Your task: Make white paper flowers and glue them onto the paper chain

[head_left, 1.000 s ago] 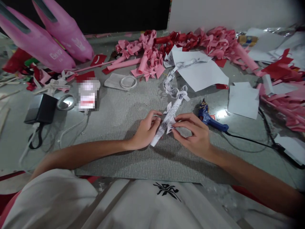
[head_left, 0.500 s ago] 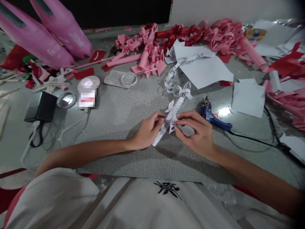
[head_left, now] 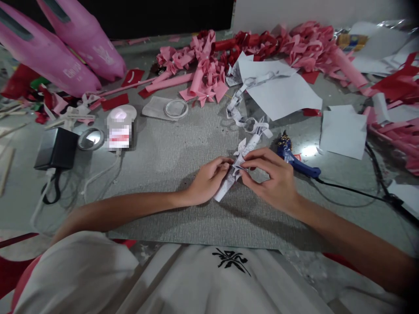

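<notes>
Pinching a paper flap [head_left: 240,167], the right hand [head_left: 276,181] is nearly closing thumb to fingertips, while the left hand [head_left: 207,179] is gripping the paper tube [head_left: 225,189] with curled fingers near the tabletop's [head_left: 183,226] front edge (tube and paper chain [head_left: 241,121] are looking formed). Folding is seeming unfinished, but the flap is lying closer in than earlier.

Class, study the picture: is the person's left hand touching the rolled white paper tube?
Touching. The head view shows it: the left hand has its thumb and fingers against the side of the paper tube, no gap between.

white shirt [head_left: 163,281], black emblem [head_left: 231,260]
</notes>
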Tool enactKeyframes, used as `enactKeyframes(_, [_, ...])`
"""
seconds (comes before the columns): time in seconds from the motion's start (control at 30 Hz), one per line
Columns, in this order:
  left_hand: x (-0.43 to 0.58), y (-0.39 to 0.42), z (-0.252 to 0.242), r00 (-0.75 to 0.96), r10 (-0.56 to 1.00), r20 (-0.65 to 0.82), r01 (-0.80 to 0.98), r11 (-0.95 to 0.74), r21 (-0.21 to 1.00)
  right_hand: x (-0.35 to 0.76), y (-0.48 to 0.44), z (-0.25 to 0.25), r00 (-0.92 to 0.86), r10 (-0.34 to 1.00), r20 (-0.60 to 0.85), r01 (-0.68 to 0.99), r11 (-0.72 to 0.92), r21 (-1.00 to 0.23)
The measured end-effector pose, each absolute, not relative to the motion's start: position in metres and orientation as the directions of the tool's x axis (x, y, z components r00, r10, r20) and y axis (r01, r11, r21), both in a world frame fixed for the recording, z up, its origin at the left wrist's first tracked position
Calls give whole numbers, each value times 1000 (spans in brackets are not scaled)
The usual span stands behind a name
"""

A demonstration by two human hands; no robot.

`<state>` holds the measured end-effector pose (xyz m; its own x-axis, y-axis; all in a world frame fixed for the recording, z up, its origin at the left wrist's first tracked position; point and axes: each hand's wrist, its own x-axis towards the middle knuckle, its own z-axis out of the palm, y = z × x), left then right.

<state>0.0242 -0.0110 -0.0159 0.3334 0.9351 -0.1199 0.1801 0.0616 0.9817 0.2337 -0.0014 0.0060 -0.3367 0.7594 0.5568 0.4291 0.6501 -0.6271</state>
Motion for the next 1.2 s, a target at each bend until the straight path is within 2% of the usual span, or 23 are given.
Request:
enactKeyframes(0.07, [26, -11, -16, 373, 905, -206, 66, 196, 978, 233, -1, 3, -344, 759, 553, 429, 651, -626])
enactKeyframes(0.13, [26, -10, -17, 392, 889, -238, 36, 244, 969, 232, -1, 1, -347, 757, 553, 437, 652, -619])
enactKeyframes(0.3, [25, -11, -18, 357, 917, -179, 91, 157, 983, 231, -4, -5, -323, 762, 561, 482, 642, -596])
enactKeyframes(0.77, [26, -13, -20, 312, 940, -138, 89, 116, 989, 230, -7, -6, -395, 739, 546, 491, 672, -554])
enactKeyframes(1.2, [22, -17, -23, 345, 937, -53, 110, 15, 994, 226, -11, -12, -431, 721, 542, 489, 692, -531])
